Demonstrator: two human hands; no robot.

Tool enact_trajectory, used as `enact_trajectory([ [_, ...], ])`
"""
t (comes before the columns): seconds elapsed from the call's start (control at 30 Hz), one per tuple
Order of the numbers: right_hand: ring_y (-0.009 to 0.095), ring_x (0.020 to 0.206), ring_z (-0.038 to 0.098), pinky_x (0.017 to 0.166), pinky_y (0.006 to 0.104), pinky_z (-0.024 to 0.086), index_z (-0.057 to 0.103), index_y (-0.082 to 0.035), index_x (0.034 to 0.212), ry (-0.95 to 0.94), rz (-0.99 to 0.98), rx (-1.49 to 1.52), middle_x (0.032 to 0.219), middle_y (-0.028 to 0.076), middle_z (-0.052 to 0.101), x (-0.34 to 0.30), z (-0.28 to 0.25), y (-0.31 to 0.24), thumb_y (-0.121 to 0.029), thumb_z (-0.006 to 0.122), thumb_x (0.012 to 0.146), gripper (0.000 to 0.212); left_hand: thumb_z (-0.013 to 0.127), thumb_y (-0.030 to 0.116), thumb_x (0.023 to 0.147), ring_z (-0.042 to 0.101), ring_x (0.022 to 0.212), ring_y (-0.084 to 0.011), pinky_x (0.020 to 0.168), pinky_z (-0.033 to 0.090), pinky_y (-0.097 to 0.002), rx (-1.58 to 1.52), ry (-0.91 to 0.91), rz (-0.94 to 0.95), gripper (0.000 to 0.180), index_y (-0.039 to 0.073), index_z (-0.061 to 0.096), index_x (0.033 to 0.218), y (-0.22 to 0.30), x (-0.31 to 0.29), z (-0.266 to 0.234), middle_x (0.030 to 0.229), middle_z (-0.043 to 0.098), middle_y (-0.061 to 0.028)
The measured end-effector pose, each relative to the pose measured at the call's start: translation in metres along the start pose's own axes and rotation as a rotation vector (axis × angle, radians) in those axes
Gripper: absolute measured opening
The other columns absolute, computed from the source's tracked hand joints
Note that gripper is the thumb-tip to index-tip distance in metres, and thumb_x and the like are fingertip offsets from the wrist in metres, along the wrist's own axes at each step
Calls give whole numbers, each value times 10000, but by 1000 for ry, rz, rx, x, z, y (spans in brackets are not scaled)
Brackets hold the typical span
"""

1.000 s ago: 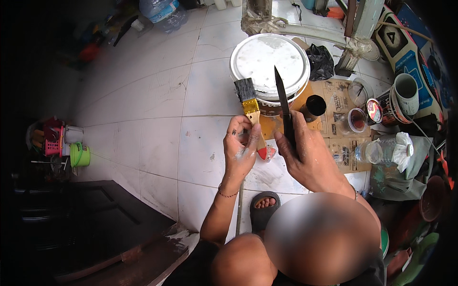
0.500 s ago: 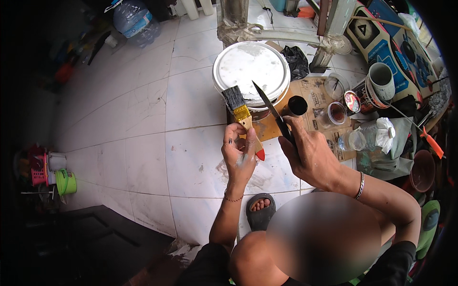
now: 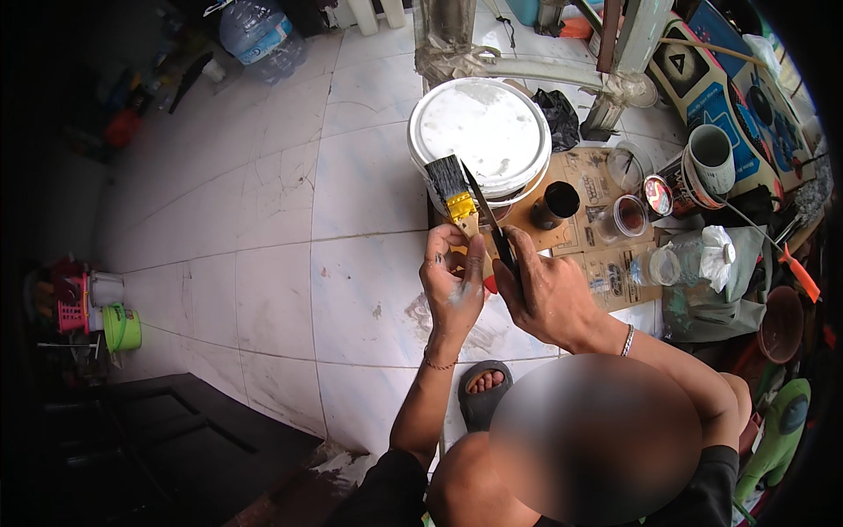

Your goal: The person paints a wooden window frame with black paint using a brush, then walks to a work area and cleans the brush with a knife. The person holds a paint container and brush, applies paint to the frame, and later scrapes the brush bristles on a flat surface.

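Observation:
My left hand [image 3: 454, 279] is closed around the wooden handle of a paintbrush [image 3: 460, 207], whose dark bristles and yellow ferrule point up and away from me. In my right hand [image 3: 553, 294] is a knife [image 3: 481, 200] with a dark handle, its narrow blade pointing up and to the left. The blade lies alongside the right edge of the bristles; whether it touches them I cannot tell. Just beyond both tools stands a white lidded bucket [image 3: 479, 127] with stains on its lid. A black cup [image 3: 555, 206] stands to the right of the knife, on cardboard.
Flattened cardboard [image 3: 606, 263] carries clear plastic cups [image 3: 630, 215] and a plastic bottle [image 3: 672, 262] on the right. Behind the bucket are metal frame legs [image 3: 628, 61] and a black plastic bag [image 3: 557, 119]. A large water bottle [image 3: 259, 39] stands far left, a green pail [image 3: 121, 328] nearer.
My right hand has moved left and brought the knife blade from apart to beside the brush bristles. The brush stays in my left hand. The whole view has shifted slightly.

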State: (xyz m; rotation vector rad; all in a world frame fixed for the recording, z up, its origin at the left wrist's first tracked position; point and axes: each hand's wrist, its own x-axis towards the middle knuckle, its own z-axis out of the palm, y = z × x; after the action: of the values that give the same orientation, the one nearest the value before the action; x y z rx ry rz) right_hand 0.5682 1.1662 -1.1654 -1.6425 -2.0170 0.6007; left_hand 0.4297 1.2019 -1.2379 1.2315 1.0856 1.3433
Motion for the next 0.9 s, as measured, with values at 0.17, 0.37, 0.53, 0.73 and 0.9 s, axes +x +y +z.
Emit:
enact_trajectory([
  [0.17, 423, 515, 617, 479, 483, 489, 358, 74, 1330, -32, 1, -43, 615, 224, 625, 3, 7, 2, -206, 573, 936, 529, 664, 163, 975, 574, 614, -50, 501, 425, -198, 23, 3, 17, 239, -5, 525, 1073, 0, 1, 0, 897, 633, -53],
  [0.37, 401, 534, 643, 467, 465, 493, 375, 91, 1310, -27, -78, -215, 637, 203, 639, 5, 16, 8, -169, 587, 894, 535, 677, 121, 959, 588, 615, -48, 498, 431, -192, -4, -29, -48, 221, -3, 531, 1068, 4, 4, -6, 894, 631, -57],
  [0.53, 395, 546, 656, 470, 464, 498, 377, 133, 1276, -53, -31, -241, 639, 215, 636, 7, 11, -14, -119, 571, 857, 526, 668, 108, 964, 570, 625, -32, 516, 429, -184, -51, -12, -18, 210, -6, 537, 1082, -2, 3, -6, 924, 629, -48],
  [0.73, 408, 543, 644, 481, 469, 496, 371, 125, 1278, -80, 76, -161, 636, 218, 633, 7, 8, -31, -114, 578, 840, 541, 765, -47, 786, 608, 943, -111, 760, 539, -242, -297, 35, -255, 401, -17, 505, 1090, 5, 1, 0, 1064, 551, -72],
  [0.9, 416, 545, 628, 485, 483, 481, 361, 97, 1305, -19, 39, -141, 669, 214, 640, 11, 18, -24, -136, 623, 832, 589, 779, -38, 773, 604, 988, -119, 797, 542, -252, -207, 5, -147, 421, -20, 503, 1090, -1, -2, -2, 1075, 555, -73],
])
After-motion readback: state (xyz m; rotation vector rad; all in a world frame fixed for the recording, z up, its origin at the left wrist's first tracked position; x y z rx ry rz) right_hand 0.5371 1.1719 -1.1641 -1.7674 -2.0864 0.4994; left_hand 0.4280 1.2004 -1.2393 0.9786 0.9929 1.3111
